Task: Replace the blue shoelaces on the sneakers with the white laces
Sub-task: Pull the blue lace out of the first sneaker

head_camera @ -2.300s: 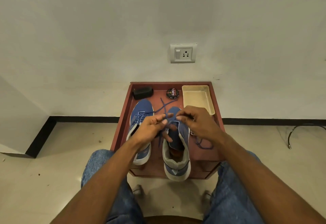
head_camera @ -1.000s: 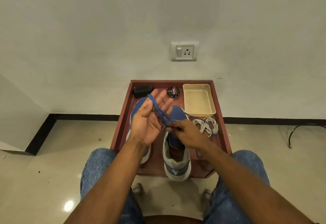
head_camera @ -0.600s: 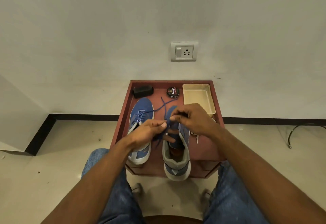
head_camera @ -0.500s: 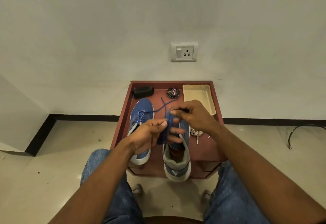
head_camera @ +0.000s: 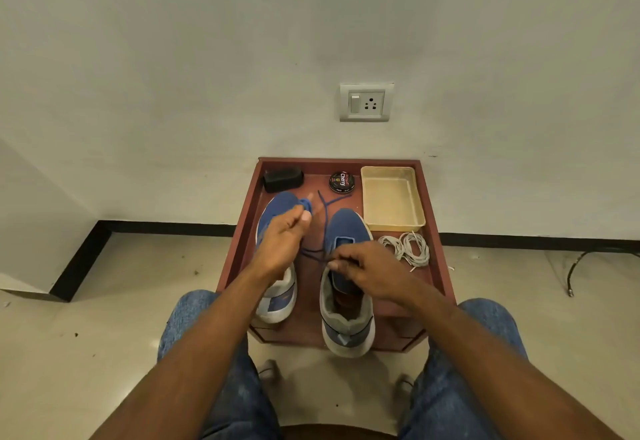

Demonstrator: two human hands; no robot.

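Nearest us, the right sneaker (head_camera: 347, 287) looks stripped of lacing, its tongue bare. Above its tongue the right hand (head_camera: 367, 270) pinches the blue lace (head_camera: 323, 228), while the left hand (head_camera: 282, 242), beyond it over the left sneaker (head_camera: 277, 211), pinches a wound bundle of the same lace at its fingertips. The left sneaker's own lacing is hidden. The white laces (head_camera: 407, 247) wait coiled right of the right sneaker, untouched. Half a second back both hands met together; now they've pulled apart, uncovering those laces.
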